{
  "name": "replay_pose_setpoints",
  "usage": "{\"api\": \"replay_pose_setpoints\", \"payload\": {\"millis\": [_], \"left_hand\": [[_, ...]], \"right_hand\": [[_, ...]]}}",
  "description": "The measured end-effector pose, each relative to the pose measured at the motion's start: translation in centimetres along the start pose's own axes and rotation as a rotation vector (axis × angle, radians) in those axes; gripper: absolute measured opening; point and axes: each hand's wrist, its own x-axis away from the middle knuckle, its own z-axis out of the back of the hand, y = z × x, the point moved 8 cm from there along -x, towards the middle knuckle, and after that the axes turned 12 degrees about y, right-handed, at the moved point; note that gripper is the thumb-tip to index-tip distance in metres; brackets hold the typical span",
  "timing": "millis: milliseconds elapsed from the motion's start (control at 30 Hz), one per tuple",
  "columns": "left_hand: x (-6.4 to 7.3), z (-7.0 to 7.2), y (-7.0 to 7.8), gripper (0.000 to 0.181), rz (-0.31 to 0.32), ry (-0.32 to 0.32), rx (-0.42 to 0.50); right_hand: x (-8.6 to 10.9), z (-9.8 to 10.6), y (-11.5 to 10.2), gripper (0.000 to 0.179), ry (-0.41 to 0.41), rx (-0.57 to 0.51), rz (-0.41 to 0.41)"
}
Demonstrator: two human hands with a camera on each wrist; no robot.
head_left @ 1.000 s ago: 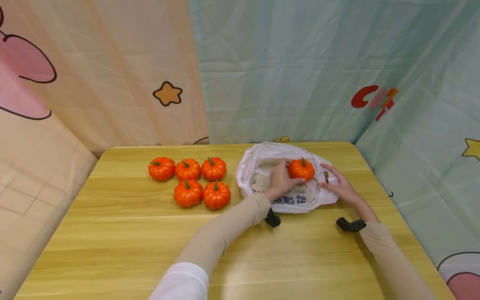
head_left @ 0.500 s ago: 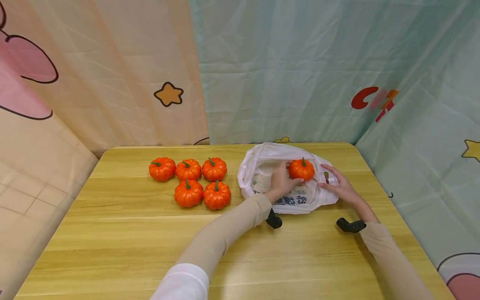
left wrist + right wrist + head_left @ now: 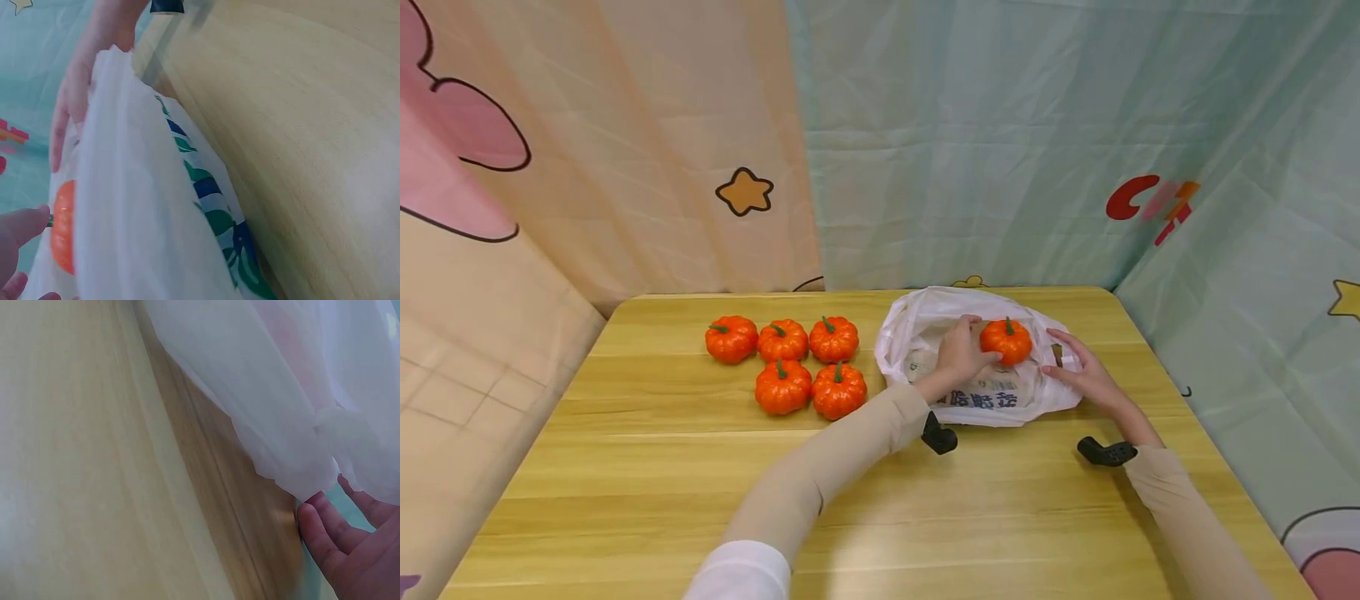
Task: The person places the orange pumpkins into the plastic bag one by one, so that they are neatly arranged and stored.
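Note:
An orange pumpkin (image 3: 1006, 342) with a green stem sits inside a white plastic bag (image 3: 895, 367), toward its right end. My left hand (image 3: 958, 354) reaches into the bag just left of that pumpkin. Its fingers are loosely spread, with a narrow gap to the pumpkin and the thumb close to its lower left side. In the left wrist view the bag's wall hides part of the pumpkin (image 3: 63, 228). At the bag's right end, my right hand (image 3: 1086, 379) touches the rim with spread fingers. The right wrist view has its fingertips against the bag's edge (image 3: 306, 478).
Several more orange pumpkins (image 3: 783, 387) stand in two rows on the wooden table (image 3: 662, 483), left of the bag. Dark print shows on the bag's inside. Printed curtains (image 3: 1000, 167) hang behind the table and at both sides. A black device is strapped at each wrist.
My left hand has loosened from the pumpkin and drawn slightly left. The pumpkin stays in the bag. My right hand keeps its place at the bag's rim. The head view has shifted slightly.

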Motion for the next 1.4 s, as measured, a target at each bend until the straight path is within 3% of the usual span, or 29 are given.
{"api": "replay_pose_setpoints", "payload": {"millis": [333,500,733,1000,1400], "left_hand": [[1.0,3.7,1.9,0.063,-0.058,-0.015,0.101],[1.1,5.9,2.2,0.063,-0.066,0.016,0.173],[1.6,9.6,2.3,0.062,-0.146,0.062,0.214],[2.1,14.1,0.9,0.058,-0.168,0.151,0.251],[3.0,21.2,-3.4,0.054,-0.158,0.317,0.227]], "right_hand": [[0.1,0.0,0.0,0.073,-0.005,0.022,-0.013],[0.1,0.0,0.1,0.073,-0.006,0.028,-0.021],[-0.2,0.1,0.6,0.071,-0.011,0.037,-0.015],[0.3,0.0,0.2,0.072,-0.006,0.023,-0.010],[0.5,-0.1,0.2,0.073,-0.001,0.026,-0.018]]}}
